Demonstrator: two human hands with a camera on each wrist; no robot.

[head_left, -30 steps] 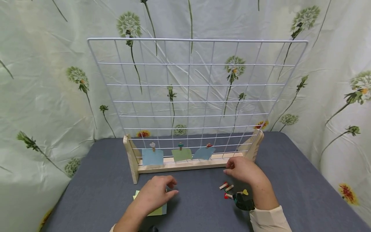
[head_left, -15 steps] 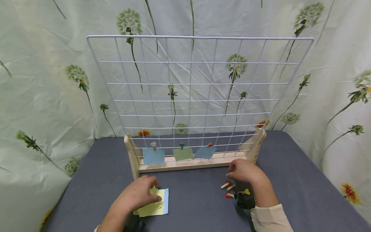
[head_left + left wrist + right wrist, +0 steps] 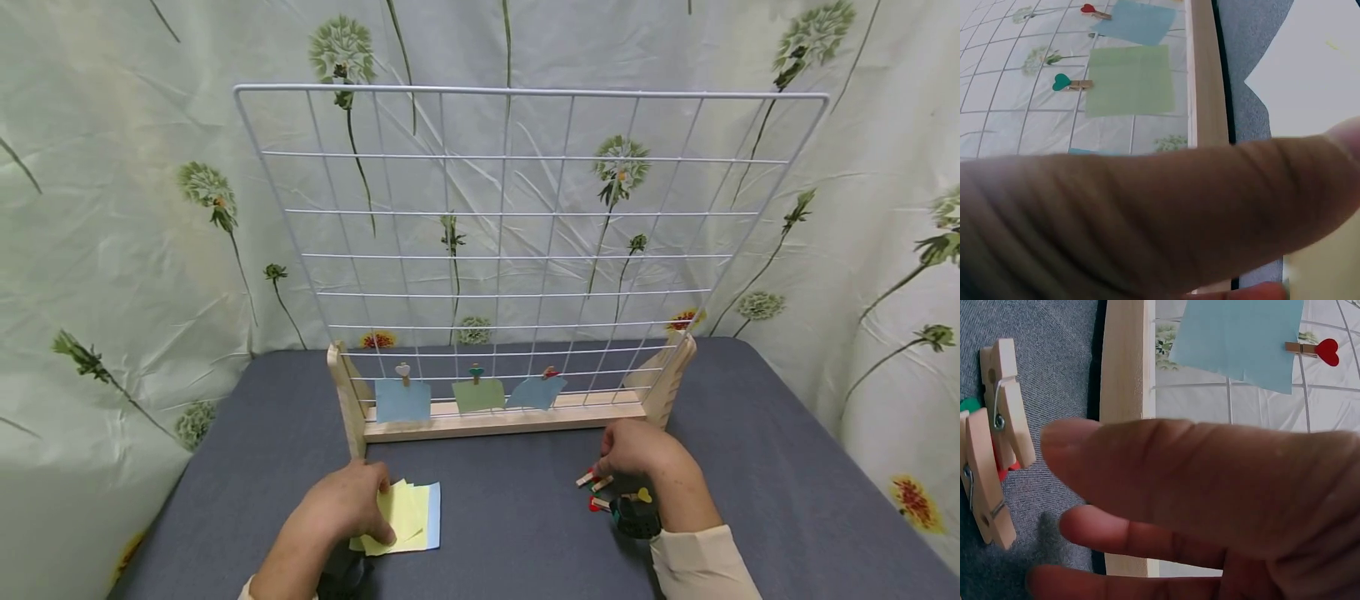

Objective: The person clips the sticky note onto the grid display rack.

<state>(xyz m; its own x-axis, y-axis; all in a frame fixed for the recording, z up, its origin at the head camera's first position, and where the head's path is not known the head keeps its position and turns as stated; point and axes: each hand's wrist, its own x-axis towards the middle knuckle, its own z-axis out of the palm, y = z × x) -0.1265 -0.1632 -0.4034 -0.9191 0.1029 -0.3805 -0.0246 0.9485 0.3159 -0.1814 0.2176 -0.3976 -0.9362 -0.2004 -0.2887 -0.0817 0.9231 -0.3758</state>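
Note:
My left hand (image 3: 347, 504) reaches over a small stack of yellow and blue paper notes (image 3: 408, 521), thumb and fingers spread at its left part. In the left wrist view, the thumb (image 3: 1160, 212) crosses over the pale paper (image 3: 1313, 69). My right hand (image 3: 641, 450) hovers by several mini wooden clothespins (image 3: 585, 478) with coloured heart ends. The right wrist view has thumb and fingers apart, the thumb tip close beside a clothespin (image 3: 1007, 400), nothing between them.
A white wire grid (image 3: 525, 91) stands upright in a wooden base (image 3: 487, 423) behind the hands. Clothespins hold a blue note (image 3: 403, 403), a green note (image 3: 478, 397) and a tilted blue note (image 3: 537, 393) on its lower wires. Floral cloth hangs behind the table (image 3: 262, 467).
My left hand has moved left and down onto the paper stack, uncovering more of it. The right hand has lowered slightly toward the clothespins. The head view has shifted a little.

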